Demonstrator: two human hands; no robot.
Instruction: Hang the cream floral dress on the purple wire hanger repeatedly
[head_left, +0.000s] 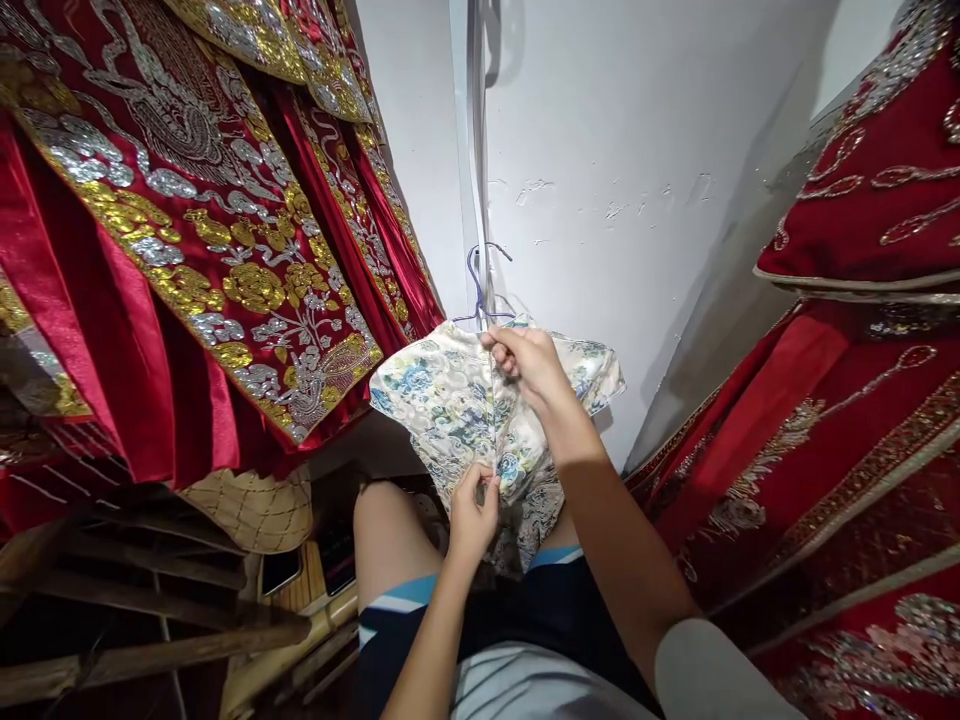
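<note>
A cream floral dress (442, 385) with blue flowers and short sleeves hangs on a thin purple wire hanger (474, 270) in front of the wall. Near its neckline, my right hand (529, 362) is closed, pinching the fabric at the top of the long centre seam. Lower on that seam, my left hand (475, 505) also pinches the cloth between thumb and fingers. Whether the seam holds a zipper is too small to tell. The lower part of the dress drapes between my knees.
Red embroidered garments with gold and silver sequins (255, 285) hang close on the left. More red beaded garments (825, 420) hang on the right. A narrow metal upright (472, 130) runs down the white wall (600, 120). Phones (281, 572) lie on a bamboo seat (304, 590) at lower left.
</note>
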